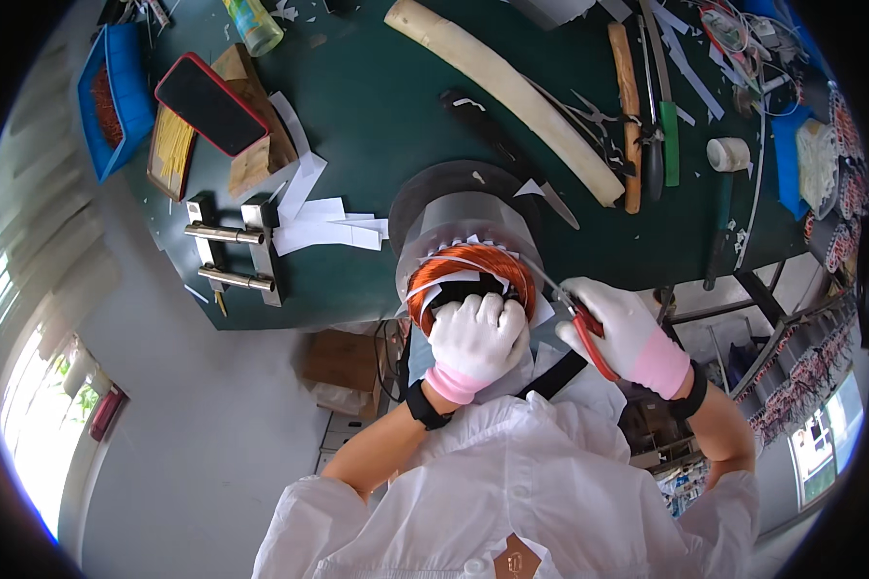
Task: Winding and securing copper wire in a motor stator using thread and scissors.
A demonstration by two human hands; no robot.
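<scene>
A grey cylindrical motor stator (468,220) sits at the table's near edge, its open end toward me. Inside its rim runs a ring of orange copper winding (517,270), with white insulating paper pieces (451,277) poking out around it. My left hand (478,338), in a white glove with a pink cuff, is curled over the near side of the winding; its fingertips are hidden in the opening. My right hand (613,328), gloved alike, grips red-handled scissors (589,333). Their blades point up and left, touching or nearly touching the stator's right rim.
Behind the stator lie a black-handled knife (492,130), a long pale curved bar (507,92) and a wooden stick (626,116). White paper strips (328,232), a metal bracket (232,256) and a red-edged phone (210,103) are at left. A white roll (728,154) stands right.
</scene>
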